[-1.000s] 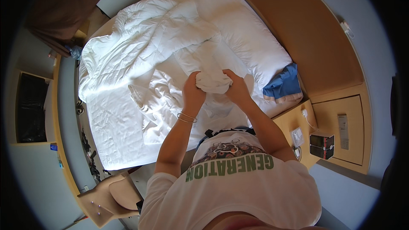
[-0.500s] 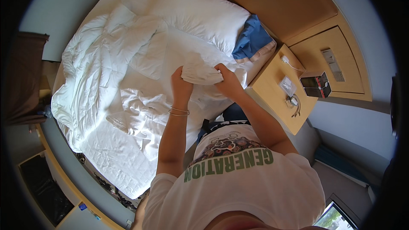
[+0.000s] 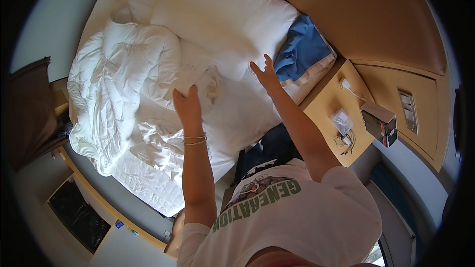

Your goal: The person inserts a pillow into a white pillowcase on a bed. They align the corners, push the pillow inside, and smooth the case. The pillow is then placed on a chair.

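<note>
My left hand (image 3: 187, 106), with thin bangles at its wrist, is over the middle of the bed. Its thumb stands off from the forefinger, while the other fingers are hidden beneath. Right beside that thumb is a white cloth (image 3: 210, 85), bunched and smeared by motion; I cannot tell whether the left hand still holds part of it. My right hand (image 3: 266, 73) is open and holds nothing, its fingers spread above the sheet, close to a blue cloth with a pale pink border (image 3: 303, 49).
A rumpled white duvet (image 3: 106, 84) covers the bed's left side, with crumpled white fabric (image 3: 158, 138) near it. A long white pillow (image 3: 232, 17) lies at the headboard (image 3: 366, 15). On the wooden bedside table (image 3: 319, 101) are a box (image 3: 380, 123), a plug and coiled cable.
The hands have moved apart. My right hand has let go of the white cloth and its fingers have spread. The bundle has loosened and shifted left, and my left hand moved left too.
</note>
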### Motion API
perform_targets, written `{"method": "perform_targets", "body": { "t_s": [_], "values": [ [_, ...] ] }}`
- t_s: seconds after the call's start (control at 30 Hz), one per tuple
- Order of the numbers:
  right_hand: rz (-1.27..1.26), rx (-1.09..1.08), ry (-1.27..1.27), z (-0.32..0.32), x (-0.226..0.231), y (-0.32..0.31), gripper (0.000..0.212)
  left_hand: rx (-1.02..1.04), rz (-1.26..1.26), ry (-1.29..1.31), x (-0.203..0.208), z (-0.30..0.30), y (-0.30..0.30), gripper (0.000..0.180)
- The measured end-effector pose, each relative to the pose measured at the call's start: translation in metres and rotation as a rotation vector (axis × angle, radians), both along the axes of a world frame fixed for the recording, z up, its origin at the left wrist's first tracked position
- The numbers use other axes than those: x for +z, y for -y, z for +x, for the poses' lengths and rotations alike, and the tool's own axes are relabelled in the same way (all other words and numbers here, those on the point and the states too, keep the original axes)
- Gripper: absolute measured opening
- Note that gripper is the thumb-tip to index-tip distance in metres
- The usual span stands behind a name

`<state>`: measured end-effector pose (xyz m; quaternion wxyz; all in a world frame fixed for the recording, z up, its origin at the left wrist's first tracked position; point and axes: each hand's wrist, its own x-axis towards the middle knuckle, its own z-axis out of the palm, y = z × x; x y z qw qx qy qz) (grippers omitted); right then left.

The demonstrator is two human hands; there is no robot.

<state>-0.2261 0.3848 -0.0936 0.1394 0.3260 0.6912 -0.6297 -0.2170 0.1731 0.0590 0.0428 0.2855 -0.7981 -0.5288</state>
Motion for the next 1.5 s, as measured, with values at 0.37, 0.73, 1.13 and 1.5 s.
{"method": "perform_targets", "body": {
  "t_s": [0.37, 0.73, 1.13, 1.5],
  "values": [
    [-0.055, -0.272, 0.27, -0.041, -0.114, -0.02, 0.08, 0.017, 0.052, 0.069, -0.058, -0.015, -0.055, 0.034],
    [-0.201, 0.066, -0.386, -0.035, 0.081, 0.029, 0.033, -0.035, 0.09, -0.269, 0.01, -0.023, -0.063, 0.028],
    [-0.201, 0.425, -0.805, 0.108, 0.33, 0.084, 0.015, 0.228, 0.283, -0.631, 0.161, 0.065, 0.118, 0.028],
    [-0.009, 1.229, -0.936, 0.275, 0.342, 0.17, 0.018, -0.046, -0.167, -0.653, 0.198, 0.135, 0.152, 0.032]
  ]
}}
